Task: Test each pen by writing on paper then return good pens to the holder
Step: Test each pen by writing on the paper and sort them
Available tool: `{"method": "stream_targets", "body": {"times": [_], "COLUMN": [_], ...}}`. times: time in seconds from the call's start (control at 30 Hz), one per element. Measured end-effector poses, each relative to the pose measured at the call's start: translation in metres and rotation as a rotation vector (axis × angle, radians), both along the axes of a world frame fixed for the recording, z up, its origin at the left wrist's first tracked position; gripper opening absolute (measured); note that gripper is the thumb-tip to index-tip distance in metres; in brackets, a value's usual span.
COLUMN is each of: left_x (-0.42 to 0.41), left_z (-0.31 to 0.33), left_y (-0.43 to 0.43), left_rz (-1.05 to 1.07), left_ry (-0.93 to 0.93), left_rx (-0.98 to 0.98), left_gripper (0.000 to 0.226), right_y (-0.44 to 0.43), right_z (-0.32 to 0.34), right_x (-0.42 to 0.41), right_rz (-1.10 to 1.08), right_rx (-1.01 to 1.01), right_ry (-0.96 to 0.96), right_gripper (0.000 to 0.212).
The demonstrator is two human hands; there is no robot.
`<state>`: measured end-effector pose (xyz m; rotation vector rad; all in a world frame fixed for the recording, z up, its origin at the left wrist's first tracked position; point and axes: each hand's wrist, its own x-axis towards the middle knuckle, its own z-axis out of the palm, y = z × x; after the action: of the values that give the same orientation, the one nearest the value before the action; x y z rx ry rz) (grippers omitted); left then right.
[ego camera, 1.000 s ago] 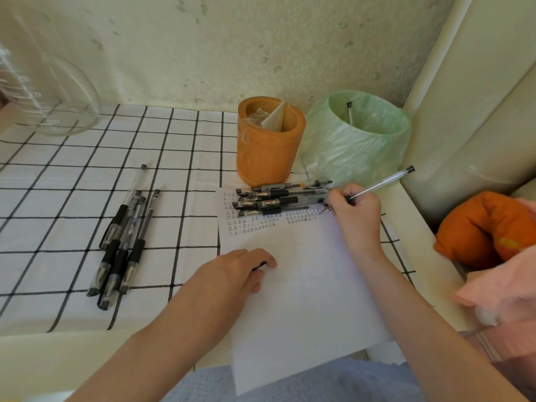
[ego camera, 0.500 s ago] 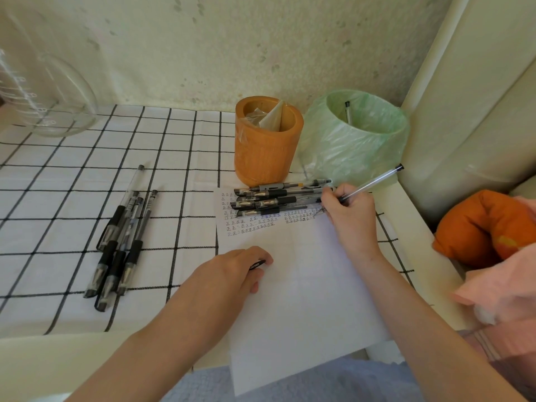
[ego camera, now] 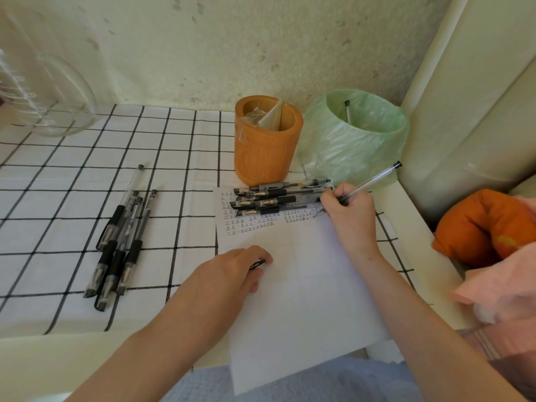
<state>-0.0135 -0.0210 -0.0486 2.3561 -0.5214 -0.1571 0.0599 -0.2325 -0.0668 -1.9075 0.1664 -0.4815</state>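
My right hand (ego camera: 349,216) grips a clear-barrelled pen (ego camera: 374,178), its tip down on the white paper (ego camera: 304,300) beside rows of small written marks. My left hand (ego camera: 232,274) rests on the paper's left edge, curled around a black pen cap (ego camera: 257,264). Several black-grip pens (ego camera: 278,195) lie in a pile across the top of the paper. Another group of several pens (ego camera: 121,239) lies on the checked cloth to the left. The orange holder (ego camera: 266,143) stands behind the paper with crumpled plastic wrap inside and no pens visible in it.
A small bin lined with a green bag (ego camera: 356,137) sits right of the holder, one pen standing in it. A large glass flask (ego camera: 43,91) occupies the back left corner. An orange cushion (ego camera: 478,227) and pink fabric lie at the right. The checked cloth (ego camera: 72,175) covers the table.
My right hand has shifted slightly along the written line while the pen tip stays on the paper. My left hand has stayed in place.
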Motion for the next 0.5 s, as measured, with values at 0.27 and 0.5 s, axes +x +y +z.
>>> {"method": "stream_targets", "body": {"times": [0.27, 0.5], "left_x": [0.0005, 0.0004], "left_z": [0.001, 0.0017], "left_y": [0.0001, -0.0002], "left_rz": [0.0, -0.004], "left_ry": [0.001, -0.003], "left_rx": [0.005, 0.017], "left_gripper": [0.025, 0.024], "right_y": [0.0005, 0.0009], "right_z": [0.0015, 0.0004], "right_x": [-0.0001, -0.0001], "right_rz": [-0.005, 0.007], "right_rx": [0.032, -0.012], "right_ry": [-0.016, -0.008], "right_gripper": [0.033, 0.037]}}
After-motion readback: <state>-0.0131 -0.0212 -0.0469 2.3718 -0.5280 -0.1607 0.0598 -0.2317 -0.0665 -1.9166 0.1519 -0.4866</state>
